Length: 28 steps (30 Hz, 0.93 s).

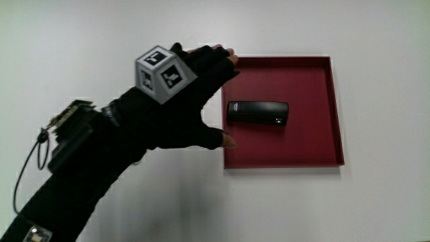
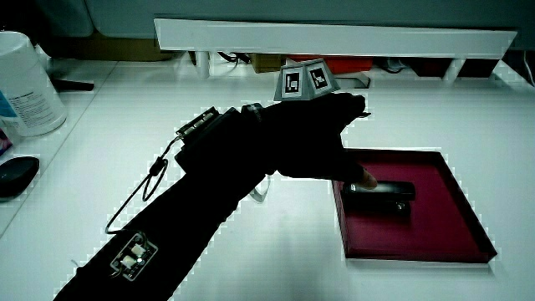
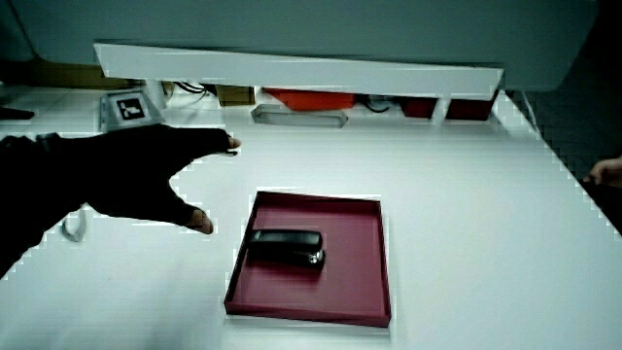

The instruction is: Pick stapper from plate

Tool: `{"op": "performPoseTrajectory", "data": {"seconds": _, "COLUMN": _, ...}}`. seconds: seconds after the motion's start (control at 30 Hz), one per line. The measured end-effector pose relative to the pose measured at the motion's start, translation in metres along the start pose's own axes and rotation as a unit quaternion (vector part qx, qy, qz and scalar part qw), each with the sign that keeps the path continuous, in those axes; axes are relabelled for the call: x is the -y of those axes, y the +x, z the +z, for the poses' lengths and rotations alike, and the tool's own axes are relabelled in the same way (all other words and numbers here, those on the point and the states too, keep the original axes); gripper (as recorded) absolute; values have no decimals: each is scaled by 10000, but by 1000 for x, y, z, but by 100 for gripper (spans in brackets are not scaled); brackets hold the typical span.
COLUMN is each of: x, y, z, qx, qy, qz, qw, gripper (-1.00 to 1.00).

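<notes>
A black stapler (image 1: 257,112) lies flat inside a dark red square tray (image 1: 316,144) on the white table; both side views show the stapler (image 2: 382,195) (image 3: 285,247) in the tray (image 2: 443,209) (image 3: 355,267) too. The black-gloved hand (image 1: 201,101), with a patterned cube (image 1: 163,72) on its back, hovers at the tray's edge beside the stapler. Its fingers (image 1: 218,57) are spread and its thumb (image 1: 218,139) points at the tray. It holds nothing, and a small gap separates it from the stapler.
A white canister (image 2: 27,84) and a dark rounded object (image 2: 15,176) stand at the table's edge in a side view. A low white partition (image 3: 292,66) runs along the table, with red and grey items (image 3: 296,117) beneath it.
</notes>
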Motion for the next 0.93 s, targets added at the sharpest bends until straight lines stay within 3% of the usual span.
{"op": "performPoseTrajectory", "data": {"seconds": 0.13, "x": 1, "y": 1, "z": 1, "qx": -46, "qy": 49, "qz": -9, "qw": 10000, "gripper": 100}}
{"op": "performPoseTrajectory", "data": {"seconds": 0.33, "x": 6, "y": 6, "z": 8, "qx": -176, "qy": 203, "qz": -156, "qw": 9995, "gripper": 100}}
{"op": "performPoseTrajectory", "data": {"seconds": 0.6, "x": 25, "y": 15, "z": 43, "qx": -319, "qy": 583, "qz": -473, "qw": 9967, "gripper": 100}}
{"op": "performPoseTrajectory", "data": {"seconds": 0.77, "x": 43, "y": 14, "z": 66, "qx": -455, "qy": 795, "qz": -481, "qw": 9946, "gripper": 100}}
{"op": "performPoseTrajectory", "data": {"seconds": 0.83, "x": 49, "y": 11, "z": 74, "qx": -636, "qy": 920, "qz": -584, "qw": 9920, "gripper": 100}}
{"op": "performPoseTrajectory", "data": {"seconds": 0.87, "x": 48, "y": 6, "z": 73, "qx": -900, "qy": 1113, "qz": -848, "qw": 9861, "gripper": 100}}
{"op": "performPoseTrajectory", "data": {"seconds": 0.9, "x": 52, "y": 4, "z": 78, "qx": -1169, "qy": 1212, "qz": -843, "qw": 9821, "gripper": 100}}
{"op": "performPoseTrajectory", "data": {"seconds": 0.93, "x": 54, "y": 0, "z": 79, "qx": -987, "qy": 1196, "qz": -937, "qw": 9834, "gripper": 100}}
